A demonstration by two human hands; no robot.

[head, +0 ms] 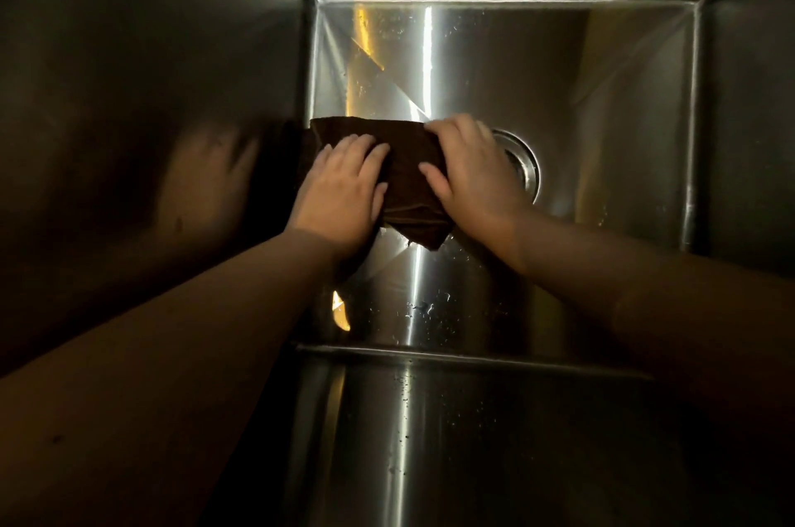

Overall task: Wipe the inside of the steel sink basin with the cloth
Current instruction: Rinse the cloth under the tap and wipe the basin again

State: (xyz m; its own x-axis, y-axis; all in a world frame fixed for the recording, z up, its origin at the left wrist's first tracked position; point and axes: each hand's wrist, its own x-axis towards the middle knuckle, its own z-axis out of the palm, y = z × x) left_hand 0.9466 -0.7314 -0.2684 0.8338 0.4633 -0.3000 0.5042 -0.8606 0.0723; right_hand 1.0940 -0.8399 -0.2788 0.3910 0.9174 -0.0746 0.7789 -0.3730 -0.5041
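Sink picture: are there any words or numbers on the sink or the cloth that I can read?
None: no word, number, brand or label can be read in the head view.
Steel sink: only shine and water drops.
Dark cloth: plain, no tag showing.
Drain: partly hidden by the right hand; the part that shows has no readable mark.

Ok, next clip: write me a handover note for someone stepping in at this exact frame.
Left hand: flat, pressing the left part of the cloth.
Right hand: on the cloth's right end, fingers bent over its far edge; grip unclear.
Cloth: dark, folded, on the floor of the sink basin, just left of the drain.
Done: wiping under way; area covered cannot be told.
Left: droplets show on the near floor; probably the walls too.
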